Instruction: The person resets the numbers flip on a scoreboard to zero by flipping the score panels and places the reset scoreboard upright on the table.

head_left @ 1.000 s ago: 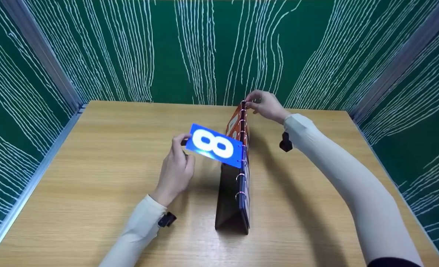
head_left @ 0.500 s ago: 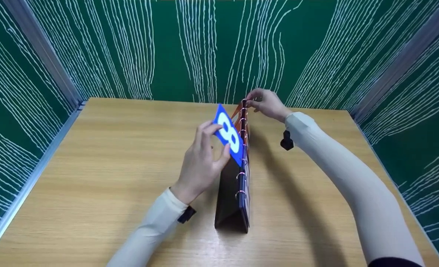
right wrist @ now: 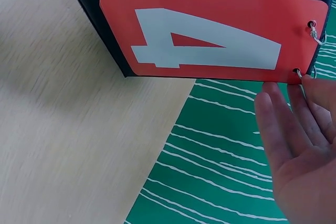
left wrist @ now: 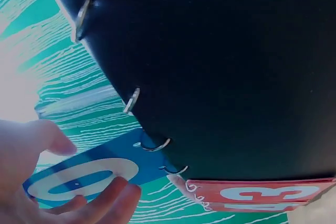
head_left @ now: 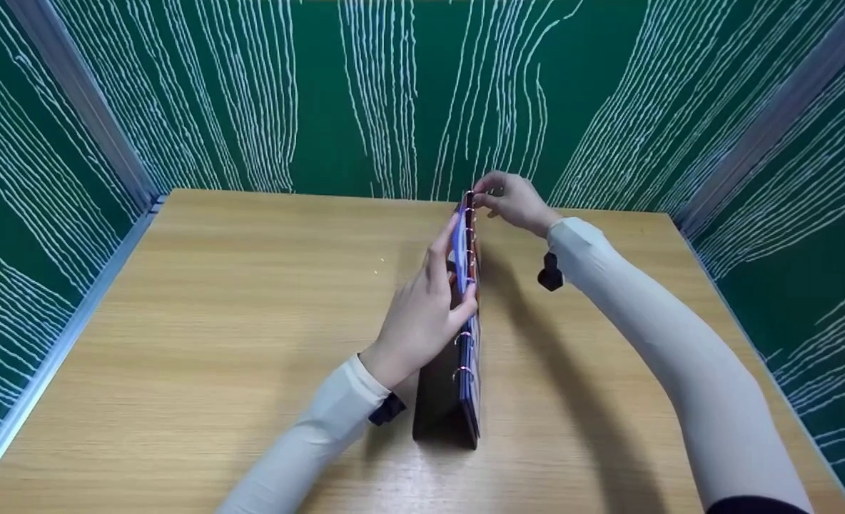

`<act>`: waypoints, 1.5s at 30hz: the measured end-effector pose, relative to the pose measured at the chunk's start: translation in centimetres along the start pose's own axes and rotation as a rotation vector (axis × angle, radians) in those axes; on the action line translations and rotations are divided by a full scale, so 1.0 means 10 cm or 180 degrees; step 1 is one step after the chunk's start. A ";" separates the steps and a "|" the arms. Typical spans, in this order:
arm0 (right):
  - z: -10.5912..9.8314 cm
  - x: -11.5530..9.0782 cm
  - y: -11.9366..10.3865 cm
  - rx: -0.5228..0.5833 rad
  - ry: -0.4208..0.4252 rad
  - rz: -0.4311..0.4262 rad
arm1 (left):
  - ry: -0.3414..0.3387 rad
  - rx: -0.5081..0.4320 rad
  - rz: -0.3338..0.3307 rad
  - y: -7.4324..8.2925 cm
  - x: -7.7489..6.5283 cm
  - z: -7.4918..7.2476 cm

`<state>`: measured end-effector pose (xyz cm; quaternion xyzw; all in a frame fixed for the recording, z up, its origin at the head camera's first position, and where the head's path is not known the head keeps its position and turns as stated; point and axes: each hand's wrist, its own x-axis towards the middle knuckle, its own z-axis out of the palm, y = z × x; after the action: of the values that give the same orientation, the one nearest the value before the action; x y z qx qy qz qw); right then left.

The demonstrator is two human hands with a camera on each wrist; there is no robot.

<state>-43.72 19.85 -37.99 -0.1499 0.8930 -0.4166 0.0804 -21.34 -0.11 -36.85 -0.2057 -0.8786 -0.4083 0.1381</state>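
Note:
A flip scoreboard stands tent-like on the table, its dark panel facing left and metal rings along its top edge. My left hand is on its left side, fingers fairly straight against a blue number card that stands almost upright on the rings. In the left wrist view this blue card shows a white 0, with fingertips over it. At the far top corner my right hand pinches the scoreboard's edge beside the end ring. A red card with a 4 hangs there in the right wrist view.
Red cards, one with a 3, hang at the scoreboard's far end in the left wrist view. The wooden table ends at green walls with white wavy lines. A long shadow falls right of the scoreboard.
My left hand has moved right and up to the rings, swinging the blue card with the 8 from lying over to the left to nearly upright. The right hand stays at the far corner.

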 end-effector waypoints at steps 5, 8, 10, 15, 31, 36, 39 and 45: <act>-0.02 0.02 -0.03 -0.0032 0.0017 -0.0036 | -0.0182 0.0294 0.0132 0.01 0.02 0.04; -0.03 0.04 -0.03 -0.0057 0.0086 -0.0113 | -0.0268 0.0373 0.0339 0.01 0.04 0.07; -0.03 0.05 -0.02 -0.0042 0.0102 -0.0104 | -0.0343 0.0397 0.0427 0.01 0.05 0.09; -0.03 0.04 0.01 0.0022 0.0050 -0.0048 | -0.0516 0.0609 0.0540 0.03 0.03 0.14; 0.01 0.01 0.02 0.0005 -0.0002 -0.0042 | -0.0783 0.0931 0.0616 0.02 -0.03 0.19; 0.00 0.02 0.03 0.0027 0.0026 -0.0090 | -0.0829 0.0988 0.0702 -0.01 -0.02 0.19; 0.00 0.02 0.03 0.0071 0.0045 -0.0098 | -0.0889 0.0983 0.0696 -0.02 -0.02 0.18; 0.01 -0.01 0.02 0.0102 0.0061 -0.0048 | -0.1004 0.0862 0.0592 -0.03 -0.03 0.18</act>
<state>-43.69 19.96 -38.23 -0.1514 0.8858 -0.4329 0.0711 -21.39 1.02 -38.32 -0.3267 -0.9133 -0.2349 0.0625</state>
